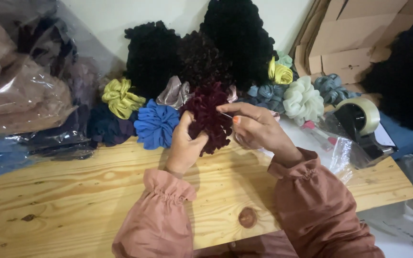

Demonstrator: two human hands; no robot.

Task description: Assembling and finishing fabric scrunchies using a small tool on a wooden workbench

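Note:
My left hand (184, 143) grips a dark maroon velvet scrunchie (210, 114) from below, holding it above the wooden table (72, 191). My right hand (256, 128) is at the scrunchie's right side, thumb and forefinger pinched on a thin needle (226, 115) that pokes into the fabric. Both wrists wear gathered rust-pink sleeves. A blue scrunchie (156, 125) lies just left of my left hand.
More scrunchies lie behind: yellow-green (120, 98), pale pink satin (174, 93), pale green (302, 99), grey-blue (267, 94), black fluffy ones (237, 38). A tape dispenser (362, 122) and clear bags (338, 143) sit right. Plastic-wrapped bundles (20, 86) fill the left; cardboard boxes (354, 33) stand back right.

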